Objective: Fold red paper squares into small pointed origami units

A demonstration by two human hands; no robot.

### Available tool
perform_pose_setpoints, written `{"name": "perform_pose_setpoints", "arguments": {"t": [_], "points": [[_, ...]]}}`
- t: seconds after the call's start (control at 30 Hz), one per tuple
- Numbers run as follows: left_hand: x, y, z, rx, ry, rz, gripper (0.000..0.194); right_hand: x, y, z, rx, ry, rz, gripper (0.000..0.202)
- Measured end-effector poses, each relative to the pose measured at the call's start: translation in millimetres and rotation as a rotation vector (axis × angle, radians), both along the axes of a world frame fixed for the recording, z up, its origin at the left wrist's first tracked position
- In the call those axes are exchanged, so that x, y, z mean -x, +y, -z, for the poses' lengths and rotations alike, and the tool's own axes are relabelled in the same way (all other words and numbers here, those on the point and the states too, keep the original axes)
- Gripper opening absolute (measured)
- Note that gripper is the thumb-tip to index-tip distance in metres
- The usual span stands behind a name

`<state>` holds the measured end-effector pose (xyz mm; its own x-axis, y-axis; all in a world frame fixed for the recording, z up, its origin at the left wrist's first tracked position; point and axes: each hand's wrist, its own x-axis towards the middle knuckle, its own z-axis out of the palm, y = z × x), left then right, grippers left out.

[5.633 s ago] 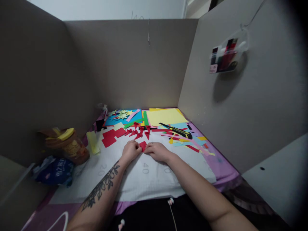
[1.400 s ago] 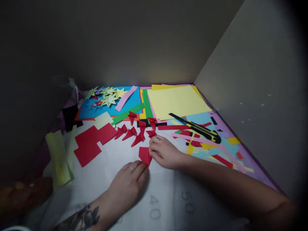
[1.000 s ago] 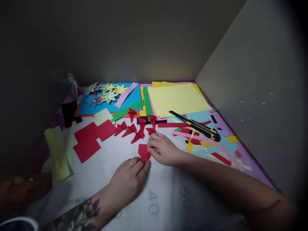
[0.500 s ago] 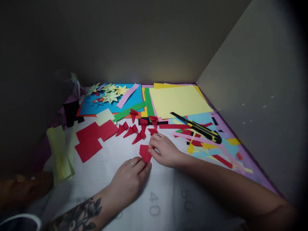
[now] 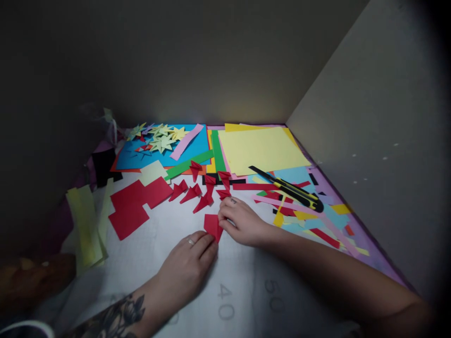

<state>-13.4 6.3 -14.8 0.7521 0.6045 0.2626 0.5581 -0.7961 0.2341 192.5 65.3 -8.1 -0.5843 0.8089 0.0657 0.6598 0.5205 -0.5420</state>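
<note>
A small red paper piece (image 5: 212, 224) with a folded edge lies on the white surface between my hands. My left hand (image 5: 192, 263), with a ring and a tattooed forearm, has its fingers closed at the paper's lower corner. My right hand (image 5: 241, 220) pinches the paper's right edge. Just beyond lie several folded red pieces (image 5: 192, 193), one of them touching or close behind my right fingers. Flat red squares (image 5: 129, 219) lie to the left, beside a pale yellow square (image 5: 153, 172).
A black and yellow cutter (image 5: 296, 192) rests on coloured scraps at right. Paper stars (image 5: 162, 142) sit on blue sheets (image 5: 132, 162) behind, near yellow sheets (image 5: 264, 148). Pale strips (image 5: 84, 225) and a blurred brown object (image 5: 38, 281) are at left. Walls stand behind and at right.
My left fingers have shifted slightly down and left along the red paper, uncovering more of its lower corner. My right hand stays at its right edge.
</note>
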Motion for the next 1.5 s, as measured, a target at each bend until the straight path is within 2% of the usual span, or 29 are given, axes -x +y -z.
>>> {"name": "perform_pose_setpoints", "arguments": {"t": [0.3, 0.47, 0.7, 1.0, 1.17, 1.33, 1.43, 1.5], "points": [[-3.0, 3.5, -2.4, 0.039, -0.012, 0.014, 0.035, 2.7, -1.1, 2.2, -0.010, -0.004, 0.033, 0.009], [-7.3, 7.3, -6.6, 0.058, -0.075, 0.001, 0.025, 3.5, -2.0, 2.2, -0.023, -0.007, 0.047, 0.009], [-7.0, 7.3, -4.9, 0.071, -0.069, 0.011, 0.026, 5.0, -3.7, 0.9, -0.047, -0.020, 0.056, 0.009], [-7.4, 5.3, -6.2, 0.040, -0.047, -0.011, 0.025, 5.6, -3.4, 0.9, -0.027, -0.040, 0.068, 0.007], [-9.0, 2.3, -4.7, -0.047, -0.035, 0.009, 0.025, 5.4, -4.6, 0.7, -0.037, -0.043, 0.079, 0.004], [-7.6, 0.9, -6.2, -0.051, 0.050, 0.043, 0.027, 4.8, -5.9, 3.3, -0.103, -0.058, 0.129, 0.001], [-6.1, -0.1, -9.6, -0.016, 0.109, 0.059, 0.030, -1.1, -8.7, 6.0, -0.186, -0.026, 0.177, 0.008], [-5.8, -1.0, -11.1, -0.002, 0.140, 0.053, 0.031, -7.9, -13.1, 8.0, -0.245, 0.022, 0.149, 0.015]]}}
